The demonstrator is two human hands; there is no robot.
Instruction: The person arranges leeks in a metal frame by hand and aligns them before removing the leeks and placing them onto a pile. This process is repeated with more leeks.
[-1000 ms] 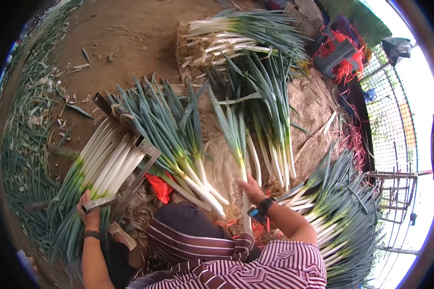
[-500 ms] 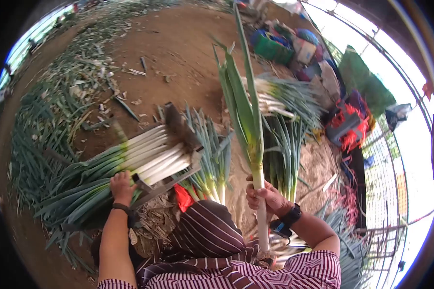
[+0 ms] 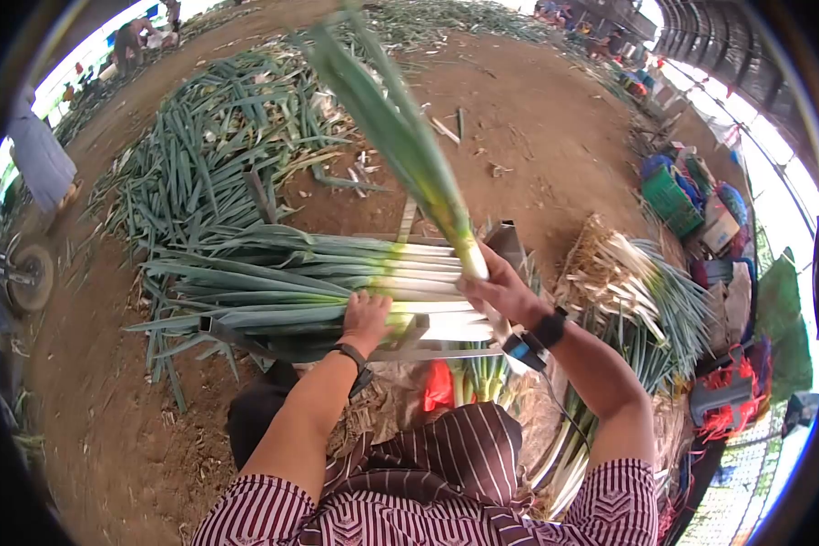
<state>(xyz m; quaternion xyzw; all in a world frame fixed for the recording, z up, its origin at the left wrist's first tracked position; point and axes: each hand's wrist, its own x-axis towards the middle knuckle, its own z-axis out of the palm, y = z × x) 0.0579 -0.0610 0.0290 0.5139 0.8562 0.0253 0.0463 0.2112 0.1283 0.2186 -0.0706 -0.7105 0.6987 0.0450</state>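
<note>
My right hand point(image 3: 505, 289) is closed around the white stem of a single leek point(image 3: 400, 146), whose green leaves lean up and to the left. This leek is tilted over a row of leeks point(image 3: 309, 264) lying side by side in a low frame point(image 3: 500, 238), green leaves to the left and white stems to the right. Resting on the near part of that row, where green turns to white, my left hand point(image 3: 368, 318) lies with its fingers over the leaves and holds nothing up. The held leek hides some stem ends.
A heap of cut leaves point(image 3: 218, 146) covers the ground beyond the frame. More leeks point(image 3: 646, 282) lie at the right. Farther right are a green crate point(image 3: 672, 200) and red plastic strands point(image 3: 737, 391). At the far left, a person point(image 3: 41, 159) stands near a wheel point(image 3: 32, 278).
My right hand has brought the leek left, from upright beside the frame to tilted over the row. My view has turned left. My left hand stays on the leeks in the frame.
</note>
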